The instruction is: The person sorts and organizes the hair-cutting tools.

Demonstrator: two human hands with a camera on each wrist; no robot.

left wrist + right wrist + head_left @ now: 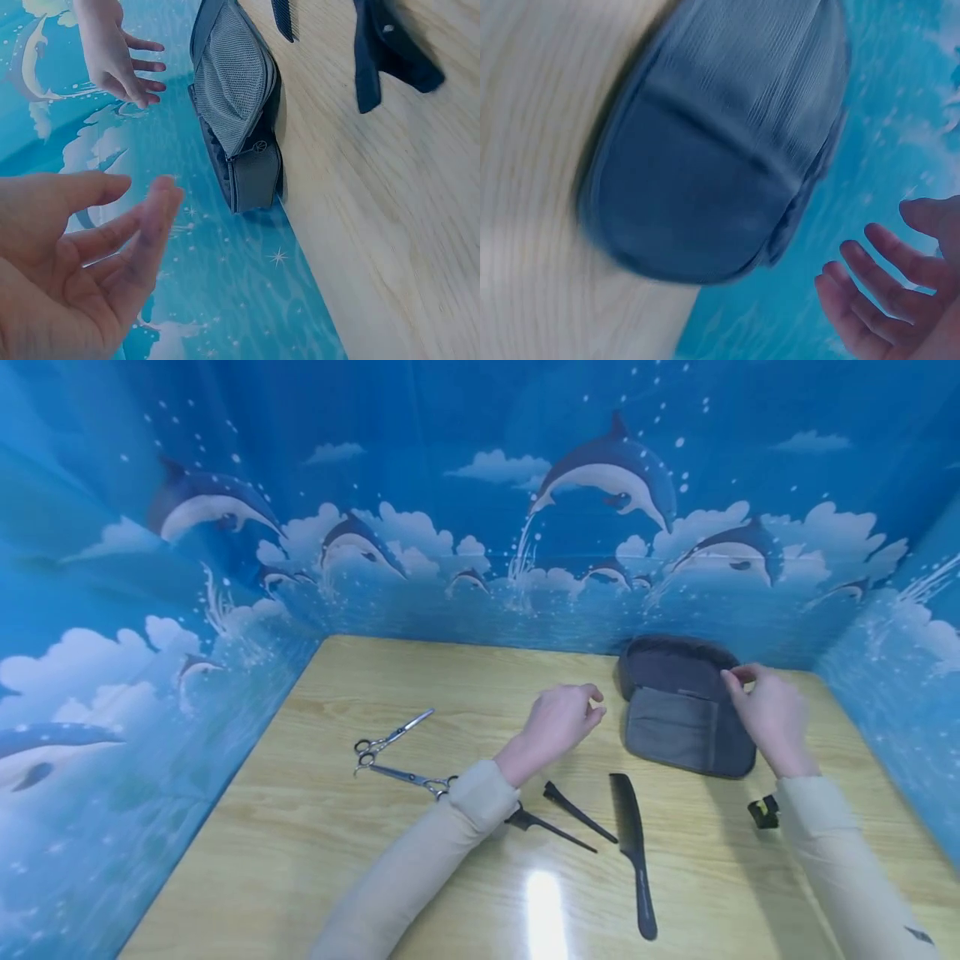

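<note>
A dark grey zip case [670, 727] lies unfolded at the back right of the table, its mesh pocket [232, 71] showing in the left wrist view. My left hand [558, 722] hovers left of the case, holding nothing, fingers loosely bent. Over by the case's right edge is my right hand [772, 714]. Its relaxed fingers [885, 281] are spread and hold nothing, with a gap between them and the case in the right wrist view.
A black handled comb [636, 839], a slim black hair clip [581, 812] and a tail comb [558, 833], partly behind my left sleeve, lie in front. Two scissors [393, 739] [408, 777] lie left. A small black-and-yellow item [763, 812] sits beside my right sleeve. Dolphin-printed curtains [450, 485] enclose the table.
</note>
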